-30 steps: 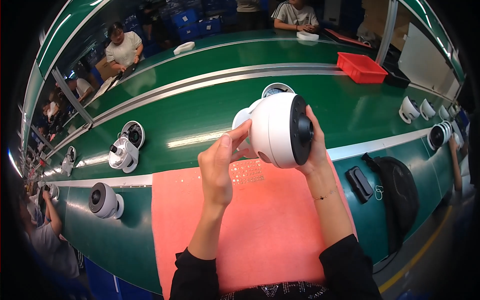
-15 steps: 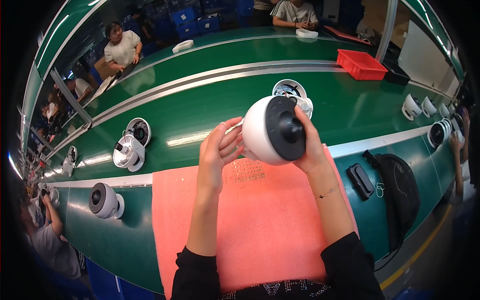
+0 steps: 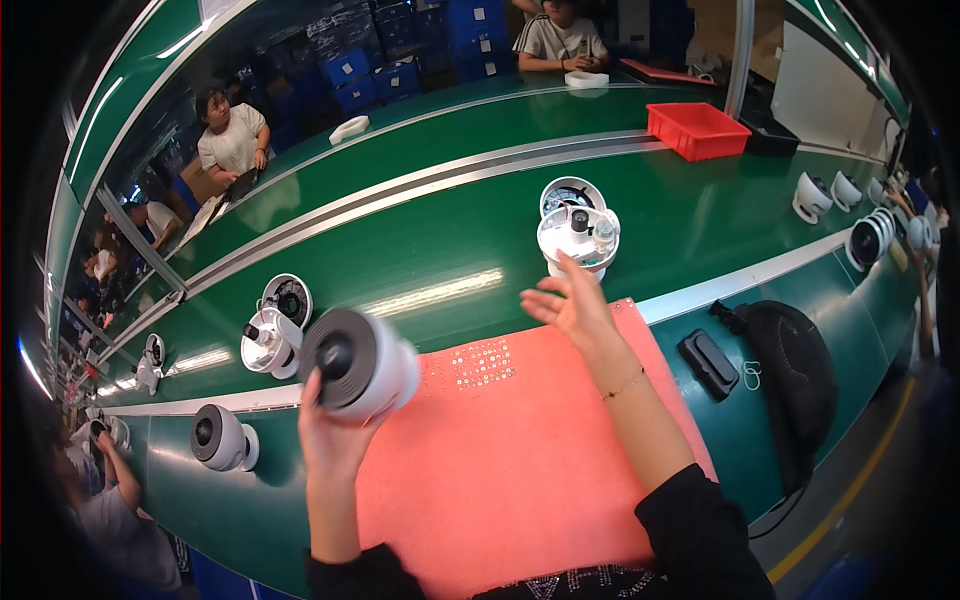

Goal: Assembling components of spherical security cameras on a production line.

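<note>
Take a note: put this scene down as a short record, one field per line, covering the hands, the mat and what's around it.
Left grip: holds white-and-black ball
Right grip: open, empty; at opened unit, contact unclear
Mat: pink, bearing rows of metal pieces
Left of mat: similar unit
Right of mat: black case, black bag
Far side: red bin
</note>
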Demonstrator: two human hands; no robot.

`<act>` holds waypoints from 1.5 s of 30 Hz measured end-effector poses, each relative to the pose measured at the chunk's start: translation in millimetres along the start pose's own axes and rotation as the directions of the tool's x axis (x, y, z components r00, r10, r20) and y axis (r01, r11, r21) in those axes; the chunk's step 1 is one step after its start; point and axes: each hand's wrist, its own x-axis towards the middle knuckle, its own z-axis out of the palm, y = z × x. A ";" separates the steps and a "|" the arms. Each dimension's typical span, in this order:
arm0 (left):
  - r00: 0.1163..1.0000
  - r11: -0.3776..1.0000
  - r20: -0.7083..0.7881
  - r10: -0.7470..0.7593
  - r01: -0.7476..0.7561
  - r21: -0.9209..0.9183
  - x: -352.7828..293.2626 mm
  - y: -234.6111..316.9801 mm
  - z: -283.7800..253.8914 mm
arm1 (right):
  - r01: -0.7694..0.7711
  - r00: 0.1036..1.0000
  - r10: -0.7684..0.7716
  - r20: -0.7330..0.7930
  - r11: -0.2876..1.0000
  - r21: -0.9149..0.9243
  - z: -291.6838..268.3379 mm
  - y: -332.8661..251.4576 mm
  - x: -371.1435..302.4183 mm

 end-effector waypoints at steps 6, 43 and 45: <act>0.915 0.977 -0.347 0.208 -0.180 0.112 -84.5 8.4 -69.2 | 0.032 0.976 0.003 -0.219 0.987 0.157 -24.1 3.5 38.7; 0.886 0.843 0.075 -0.457 0.458 -0.283 -140.8 -28.9 4.8 | 0.709 0.705 -0.207 0.678 0.206 -0.674 41.4 -35.3 -204.8; 0.881 0.827 0.015 -0.474 0.451 -0.335 -148.1 -14.5 15.6 | 0.852 0.469 0.056 0.882 0.236 -0.468 72.8 -15.2 -229.7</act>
